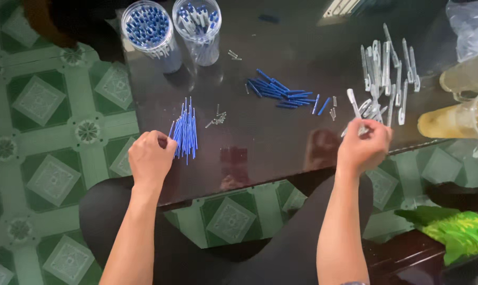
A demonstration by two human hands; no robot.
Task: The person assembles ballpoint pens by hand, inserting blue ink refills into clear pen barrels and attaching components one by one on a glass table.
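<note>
Pen refills [185, 132] — thin blue tubes in a loose bundle on the dark glossy table [281, 153], at its near-left part. Left hand [150, 158] rests curled against the bundle's left edge, fingertips pinching at one or two tubes; whether a tube is actually lifted cannot be told.

Clear pen barrels [386, 74] — scattered heap at the table's right part. Right hand [364, 145] is closed around one clear barrel [353, 103], its tip poking up above the fingers, at the heap's near edge.

Blue pen pieces [281, 89] — short, piled at the table's middle; small metal bits [218, 119] lie between them and the refills.

Step in hand, as judged: pen assembly, picking one refill and one barrel. Bringing them together calls for lining the thin tube up with the barrel's bore.

Containers: two clear round jars at the table's far-left edge — left jar [146, 26] packed with upright blue-and-white pens, right jar [197, 24] partly filled with the same.
</note>
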